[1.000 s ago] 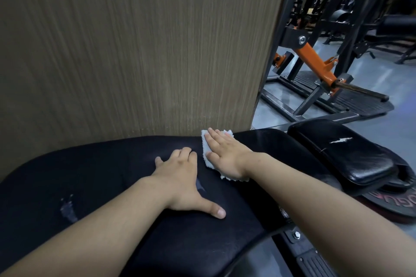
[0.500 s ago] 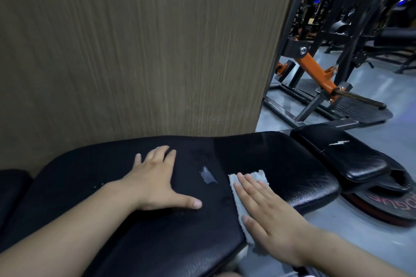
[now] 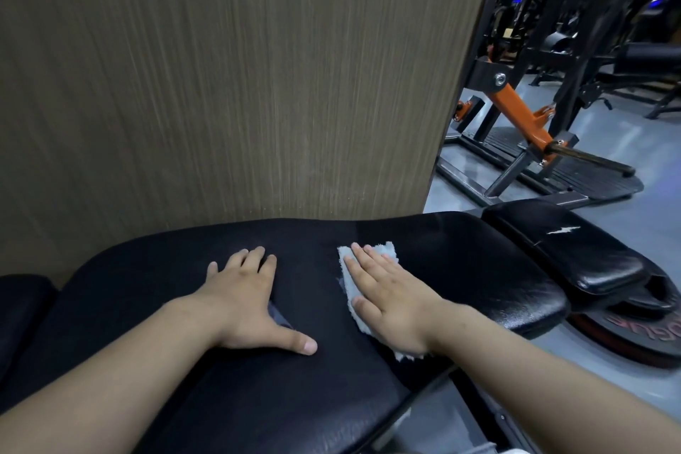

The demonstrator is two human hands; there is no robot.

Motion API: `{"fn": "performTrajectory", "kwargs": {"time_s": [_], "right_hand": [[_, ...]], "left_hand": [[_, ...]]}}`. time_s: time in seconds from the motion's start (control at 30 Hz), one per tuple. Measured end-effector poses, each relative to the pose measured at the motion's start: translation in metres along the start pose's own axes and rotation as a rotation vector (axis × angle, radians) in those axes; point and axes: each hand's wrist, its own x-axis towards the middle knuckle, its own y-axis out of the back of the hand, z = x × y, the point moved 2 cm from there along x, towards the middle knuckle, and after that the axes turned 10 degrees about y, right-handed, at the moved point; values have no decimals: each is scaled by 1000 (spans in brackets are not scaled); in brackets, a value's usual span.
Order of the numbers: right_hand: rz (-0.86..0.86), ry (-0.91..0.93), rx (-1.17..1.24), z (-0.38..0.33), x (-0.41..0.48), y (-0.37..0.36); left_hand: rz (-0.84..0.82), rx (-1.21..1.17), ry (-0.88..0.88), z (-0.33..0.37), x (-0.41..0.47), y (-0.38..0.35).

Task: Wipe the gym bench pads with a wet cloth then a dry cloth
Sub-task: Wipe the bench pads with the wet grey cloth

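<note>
On the wide black pad point(image 3: 460, 262), toward its near right part: a pale blue cloth point(image 3: 387, 252), pressed flat beneath the right hand point(image 3: 394, 302). Fingers point(image 3: 368, 265) of that hand straight and close together, uncurled, lying on top of the cloth rather than gripping it. Frayed edges of cloth showing past the fingertips, along the thumb side and below the heel of the palm.

Left hand point(image 3: 243, 298) also flat on the pad, well to the left of the cloth and apart from it. Its 4 fingers point(image 3: 254, 262) extended, thumb spread wide toward the right, holding nothing. Just beside the base of that thumb, a small grey worn patch point(image 3: 280, 319) in the black covering. Both forearms bare, reaching in from the bottom edge.

Behind the pad, a tall brown wood-grain panel point(image 3: 221, 85), close against the far edge. To the right, a smaller black pad point(image 3: 575, 258) with a white lightning-shaped mark, glossy at its near end, set off from the wide pad by a narrow gap. Below its right end, a dark weight plate point(image 3: 626, 337) with reddish lettering, lying on the grey floor point(image 3: 648, 217). Farther back on the right, black gym machines with 1 orange arm point(image 3: 516, 111), partly blurred. At the far left edge, part of a 3rd black pad point(image 3: 22, 310).
</note>
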Motion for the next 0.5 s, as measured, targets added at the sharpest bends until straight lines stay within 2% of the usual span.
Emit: {"fn": "performTrajectory", "kwargs": {"time_s": [0.3,0.5], "right_hand": [[12,-40,1,34,86,13],[16,-57,1,31,96,18]], "left_hand": [[4,6,2,-1,5,1],[2,16,9,0,5,5]]}}
